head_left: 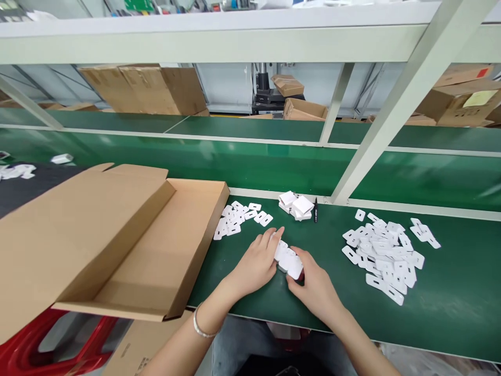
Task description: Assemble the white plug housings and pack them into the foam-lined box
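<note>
A small bunch of white rounded plates (288, 260) lies between my two hands at the front middle of the green table. My left hand (252, 266) grips its left end, the index finger stretched along the far side. Around the right end, the thumb and fingers of my right hand (316, 286) are curled. Part of the bunch is hidden by my fingers. To the right lies a large loose heap of white plates with slots (385, 253). A smaller group of similar white plates (235, 218) is spread at the left, beside the cardboard box.
An open, shallow cardboard box (141, 256) stands at the left, its lid folded outward. Small white boxes (299, 205) and a black marker (315, 210) lie at the table's back edge. A pale slanted metal post (391, 112) rises behind. A red stool (58, 342) is below left.
</note>
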{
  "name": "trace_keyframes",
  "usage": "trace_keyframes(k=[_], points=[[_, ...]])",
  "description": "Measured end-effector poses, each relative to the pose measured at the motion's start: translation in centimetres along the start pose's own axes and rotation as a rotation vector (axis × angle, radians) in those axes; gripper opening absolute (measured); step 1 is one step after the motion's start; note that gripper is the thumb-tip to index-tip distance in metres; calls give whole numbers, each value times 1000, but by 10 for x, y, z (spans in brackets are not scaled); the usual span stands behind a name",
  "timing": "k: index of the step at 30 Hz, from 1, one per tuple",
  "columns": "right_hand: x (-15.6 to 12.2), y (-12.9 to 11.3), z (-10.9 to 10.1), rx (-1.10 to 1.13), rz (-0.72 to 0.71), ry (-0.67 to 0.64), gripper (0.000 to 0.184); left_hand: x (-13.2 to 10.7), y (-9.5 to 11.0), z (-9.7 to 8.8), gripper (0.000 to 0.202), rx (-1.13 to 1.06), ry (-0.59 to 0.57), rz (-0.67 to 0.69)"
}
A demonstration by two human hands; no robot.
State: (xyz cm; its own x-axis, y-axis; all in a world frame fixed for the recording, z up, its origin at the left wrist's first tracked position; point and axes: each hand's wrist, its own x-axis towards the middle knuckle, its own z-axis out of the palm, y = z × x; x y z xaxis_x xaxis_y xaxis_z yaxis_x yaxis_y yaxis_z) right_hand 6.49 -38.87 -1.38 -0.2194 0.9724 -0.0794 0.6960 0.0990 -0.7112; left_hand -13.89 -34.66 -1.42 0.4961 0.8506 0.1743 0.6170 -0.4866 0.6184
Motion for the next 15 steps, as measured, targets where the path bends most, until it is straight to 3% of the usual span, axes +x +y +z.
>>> trace_keyframes(k=[3,5,9,12,15], points=[[10,8,-18,29,-40,-113,75,-12,-4,0,75,-17,25,-65],[18,14,-26,34,-88,-177,77,-17,-6,2,59,-59,30,-122],[38,11,-28,-53,-288,-226,44,-31,-6,-2,34,-28,61,-190],[57,-23,-24,-135,-517,-212,41,-54,-4,-25,35,79,259,-181],[82,-82,-8,-259,-754,-147,45,-89,-6,-66,39,277,463,-248]])
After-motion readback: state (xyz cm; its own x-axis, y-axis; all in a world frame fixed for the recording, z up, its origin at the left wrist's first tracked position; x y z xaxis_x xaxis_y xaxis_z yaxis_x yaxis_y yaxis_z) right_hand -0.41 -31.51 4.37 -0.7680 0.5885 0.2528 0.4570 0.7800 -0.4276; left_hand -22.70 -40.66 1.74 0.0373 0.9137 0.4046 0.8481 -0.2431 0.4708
